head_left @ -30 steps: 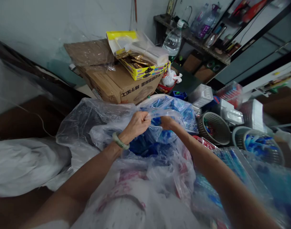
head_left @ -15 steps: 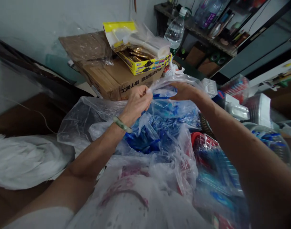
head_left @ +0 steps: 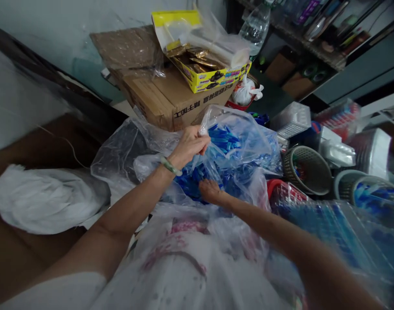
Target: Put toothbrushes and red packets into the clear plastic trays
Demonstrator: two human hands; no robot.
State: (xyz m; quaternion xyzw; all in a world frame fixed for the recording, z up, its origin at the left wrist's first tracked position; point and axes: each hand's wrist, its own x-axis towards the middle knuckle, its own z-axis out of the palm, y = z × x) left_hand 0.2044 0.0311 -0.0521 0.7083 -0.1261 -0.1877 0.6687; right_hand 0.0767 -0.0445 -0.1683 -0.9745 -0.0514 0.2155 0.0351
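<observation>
My left hand [head_left: 190,145], a green bangle [head_left: 171,166] at its wrist, pinches the edge of a clear plastic bag [head_left: 255,129]. Blue pieces [head_left: 223,138] show inside this raised bag. Below it, my right hand [head_left: 211,191] reaches down among more blue pieces [head_left: 190,183] in the spread plastic. Its fingertips are partly sunk in them, so whether it grips any is hidden. Crumpled clear plastic [head_left: 119,148] lies around both hands.
Behind stands a cardboard box [head_left: 158,92] with a yellow box [head_left: 200,82] of gold packets on top. To the right are a grey round basket [head_left: 308,170], white baskets [head_left: 292,120] and clear trays [head_left: 332,228]. A white bundle [head_left: 51,200] lies at left.
My right hand has left the top bag's opening and come down to the blue pieces nearer me. My left hand still holds the bag's edge. The view has shifted a little.
</observation>
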